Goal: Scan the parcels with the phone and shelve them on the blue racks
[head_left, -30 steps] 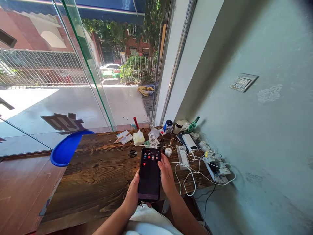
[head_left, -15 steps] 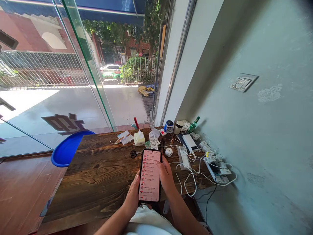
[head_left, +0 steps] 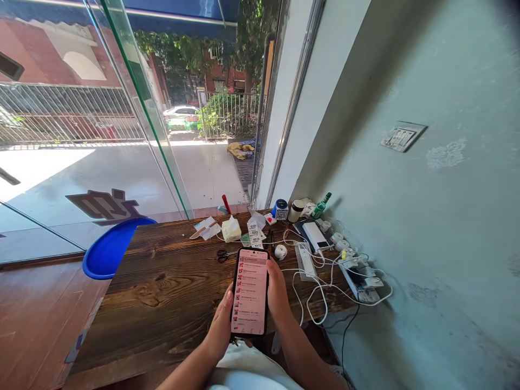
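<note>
Between my two hands is a black smartphone (head_left: 249, 295), held upright with its lit screen facing me and a list of lines on it. My left hand (head_left: 220, 327) is closed around the phone's lower left side, thumb along the edge. On the opposite side, my right hand (head_left: 277, 290) grips the right edge, with the thumb at the phone's side near the top. The fingers behind the phone are hidden. Just beyond its top edge lie printed number slips (head_left: 255, 234), a pair of scissors (head_left: 223, 255) and a white roll (head_left: 280, 252).
The wooden table (head_left: 162, 303) bears a knife (head_left: 201, 232), a tissue pack (head_left: 231, 230), a power bank (head_left: 314, 236), a green bottle (head_left: 320, 207) and tangled white cables (head_left: 320, 303). A blue basin (head_left: 109, 254) stands left, beside glass panels. A wall rises on the right.
My right thumb has moved off the screen to the phone's right edge. The top line of the list now looks darker. My left hand keeps its hold.
</note>
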`<action>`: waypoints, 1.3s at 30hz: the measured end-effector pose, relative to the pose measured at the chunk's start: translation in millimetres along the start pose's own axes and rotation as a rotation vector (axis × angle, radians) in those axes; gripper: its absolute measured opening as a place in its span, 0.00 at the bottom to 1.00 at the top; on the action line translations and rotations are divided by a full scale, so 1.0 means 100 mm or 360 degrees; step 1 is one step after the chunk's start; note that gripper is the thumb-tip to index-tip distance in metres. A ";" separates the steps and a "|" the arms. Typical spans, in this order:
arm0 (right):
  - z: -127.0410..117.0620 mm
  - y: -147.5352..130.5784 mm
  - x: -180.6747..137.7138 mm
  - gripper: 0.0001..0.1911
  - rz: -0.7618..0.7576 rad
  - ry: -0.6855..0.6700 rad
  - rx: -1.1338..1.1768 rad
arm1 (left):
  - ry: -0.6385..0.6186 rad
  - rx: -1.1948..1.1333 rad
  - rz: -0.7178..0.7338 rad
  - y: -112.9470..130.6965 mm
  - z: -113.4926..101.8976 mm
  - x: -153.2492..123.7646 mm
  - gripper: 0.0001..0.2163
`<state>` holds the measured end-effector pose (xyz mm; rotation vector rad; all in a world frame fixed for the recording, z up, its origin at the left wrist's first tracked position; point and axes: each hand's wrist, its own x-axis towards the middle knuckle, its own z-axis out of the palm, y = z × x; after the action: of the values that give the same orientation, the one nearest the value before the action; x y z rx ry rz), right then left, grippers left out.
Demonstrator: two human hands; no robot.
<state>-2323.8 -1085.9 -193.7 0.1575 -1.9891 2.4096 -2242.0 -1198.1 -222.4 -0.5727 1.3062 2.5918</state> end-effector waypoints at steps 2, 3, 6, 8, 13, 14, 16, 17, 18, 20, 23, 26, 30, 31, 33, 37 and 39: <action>-0.02 0.06 -0.05 0.29 -0.0071 0.0027 -0.0032 | 0.0021 -0.0025 -0.0012 0.01 0.00 0.00 0.35; -0.03 0.09 -0.08 0.32 -0.0120 0.0034 -0.0049 | 0.0026 -0.0036 -0.0018 0.02 0.00 0.00 0.35; -0.11 0.14 -0.20 0.34 -0.0403 -0.0072 -0.0261 | 0.0009 -0.0051 -0.0025 0.05 0.02 0.00 0.35; -0.18 0.14 -0.27 0.30 -0.0654 -0.0194 -0.0543 | -0.0019 -0.0044 -0.0034 0.07 0.02 0.00 0.36; -0.34 0.15 -0.38 0.31 -0.0882 -0.0319 -0.1063 | -0.0022 -0.0026 -0.0083 0.06 0.00 0.03 0.38; -0.37 0.16 -0.39 0.31 -0.0890 -0.0328 -0.1108 | -0.0023 -0.0030 -0.0076 0.06 0.00 0.04 0.37; -0.40 0.19 -0.41 0.29 -0.0923 -0.0336 -0.1122 | -0.0040 -0.0038 -0.0051 0.05 0.00 0.05 0.37; -0.41 0.21 -0.42 0.28 -0.0951 -0.0350 -0.1095 | -0.0049 -0.0039 -0.0044 0.05 0.01 0.05 0.37; -0.42 0.22 -0.43 0.27 -0.0987 -0.0363 -0.1048 | -0.0057 -0.0036 -0.0045 0.06 0.02 0.05 0.38; -0.44 0.25 -0.46 0.26 -0.1034 -0.0385 -0.0939 | -0.0063 -0.0022 -0.0052 0.07 0.04 0.04 0.39; -0.43 0.26 -0.48 0.29 -0.0943 -0.0358 -0.0947 | -0.0050 -0.0013 -0.0032 0.09 0.06 0.03 0.40; -0.42 0.25 -0.48 0.30 -0.0876 -0.0334 -0.1018 | -0.0049 -0.0011 -0.0047 0.09 0.06 0.03 0.40; -0.43 0.24 -0.48 0.26 -0.1038 -0.0362 -0.1020 | -0.0039 0.0028 -0.0054 0.07 0.03 0.07 0.40; -0.43 0.24 -0.47 0.25 -0.1088 -0.0373 -0.1017 | -0.0035 0.0039 -0.0048 0.07 0.03 0.07 0.40; -0.44 0.24 -0.47 0.23 -0.1173 -0.0392 -0.0991 | -0.0030 0.0051 -0.0040 0.06 0.02 0.08 0.39; -0.43 0.23 -0.46 0.27 -0.1151 -0.0404 -0.0978 | -0.0012 0.0044 -0.0052 0.07 0.03 0.07 0.38; -0.42 0.23 -0.45 0.31 -0.1035 -0.0368 -0.1039 | -0.0020 0.0033 -0.0060 0.08 0.04 0.06 0.39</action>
<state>-2283.3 -1047.0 -228.3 0.9196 -2.2247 1.3409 -2251.4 -1199.4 -216.8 -0.5706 1.3042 2.5444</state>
